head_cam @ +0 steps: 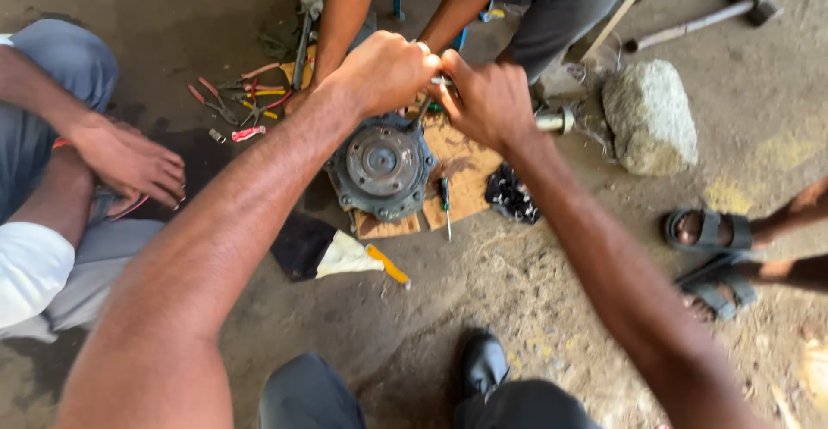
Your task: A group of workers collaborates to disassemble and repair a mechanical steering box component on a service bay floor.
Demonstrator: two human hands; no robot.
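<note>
Both the left hand [384, 71] and right hand [487, 101] have their fingers clenched tight around a slim metal bar [423, 110], doubling leverage. It angles down into the round grey wheel hub [381, 166], which lies on brown cardboard [466, 175] on the floor, probably to keep it out of the grit.

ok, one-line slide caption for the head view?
Both hands, left and right, grip a metal tool over a wheel hub on cardboard.

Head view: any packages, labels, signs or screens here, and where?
No labels, signs or screens show.
Flattened brown cardboard sheet: on the concrete floor under the round grey metal hub, torn edges, plain.
Crumpled black plastic bag: right of the cardboard, glossy.
</note>
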